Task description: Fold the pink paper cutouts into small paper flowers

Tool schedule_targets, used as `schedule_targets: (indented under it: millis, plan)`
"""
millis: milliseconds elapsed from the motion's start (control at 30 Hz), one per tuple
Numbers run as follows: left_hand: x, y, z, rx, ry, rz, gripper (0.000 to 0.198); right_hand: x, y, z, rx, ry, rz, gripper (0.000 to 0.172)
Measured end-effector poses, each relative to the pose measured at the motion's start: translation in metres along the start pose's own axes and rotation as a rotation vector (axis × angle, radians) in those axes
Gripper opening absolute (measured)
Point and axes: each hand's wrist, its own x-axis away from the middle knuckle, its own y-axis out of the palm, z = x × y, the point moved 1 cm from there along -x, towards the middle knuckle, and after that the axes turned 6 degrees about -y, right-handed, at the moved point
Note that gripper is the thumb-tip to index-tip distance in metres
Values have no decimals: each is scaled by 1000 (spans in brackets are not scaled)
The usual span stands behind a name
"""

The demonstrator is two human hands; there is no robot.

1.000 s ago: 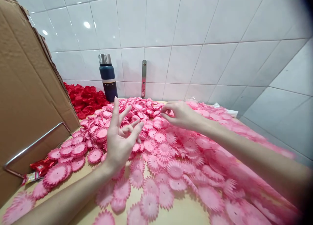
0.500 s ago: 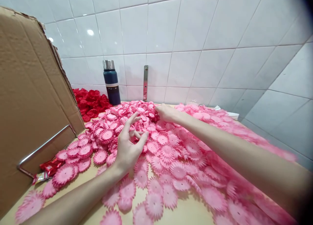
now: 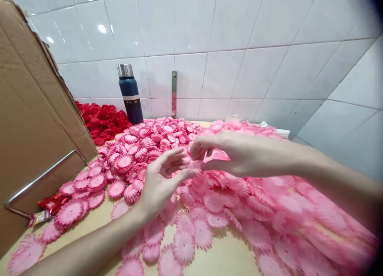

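A thin pink serrated flower disc [image 3: 196, 166], slightly blurred, is at the fingertips of both hands above the pile. My left hand [image 3: 163, 178] comes from the lower left, its thumb and fingers closing toward the disc's left side. From the right reaches my right hand [image 3: 239, 153], fingers curled and thumb at the disc's right edge. Under and around both hands spreads a heap of pink flower discs [image 3: 184, 246], many of them stacked, each with a small dark centre hole.
A cardboard box [image 3: 38, 108] stands at the left, with a metal wire handle [image 3: 44, 181] and a red wrapper [image 3: 54, 203] beside it. Red flower pieces [image 3: 104, 122] lie behind, next to a dark blue bottle [image 3: 131, 94]. A tiled wall [image 3: 233, 24] closes off the back.
My right hand has drawn back from the far pile toward my left hand, where a pink disc now shows between them. My left fingers have come closer together. The view has shifted slightly.
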Motion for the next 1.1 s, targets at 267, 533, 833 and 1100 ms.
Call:
schedule_targets:
  millis: [267,533,833,1100]
  plan:
    - [8,8,-4,6,-149,-202,40,13,12,-5,-68,-69,190,12]
    - [4,4,-4,-128,-167,4,29,22,3,15,78,-49,291,11]
    - [-1,-1,-7,-51,-147,38,20,16,13,12,44,-3,200,13]
    - [1,-1,-7,12,-106,-39,34,7,23,11,-252,90,146,15]
